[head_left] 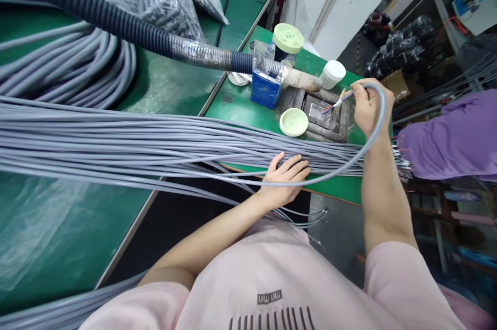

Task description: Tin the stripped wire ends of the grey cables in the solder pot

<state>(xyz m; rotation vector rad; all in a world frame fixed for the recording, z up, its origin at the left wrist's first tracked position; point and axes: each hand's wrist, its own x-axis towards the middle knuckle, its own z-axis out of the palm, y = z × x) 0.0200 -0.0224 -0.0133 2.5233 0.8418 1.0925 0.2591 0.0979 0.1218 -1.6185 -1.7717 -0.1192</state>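
My right hand [373, 104] pinches a grey cable [378, 133] near its stripped end, where thin coloured wires [329, 109] fan out. Those wire tips point down at the shiny patch of a square solder pot [341, 130]; whether they touch it I cannot tell. From my right hand the cable loops down and runs left across the back of my left hand [286, 178]. My left hand lies with fingers spread on a thick bundle of grey cables [194, 141] stretched across the bench.
A ribbed black hose [151, 34] ends beside a blue box [266, 87] near the pot. Around it stand a pale green tub [294, 122], a white tub [333, 74] and a green-lidded jar [288, 38]. Coiled cable [97, 68] lies left. A purple sleeve [454, 133] shows at right.
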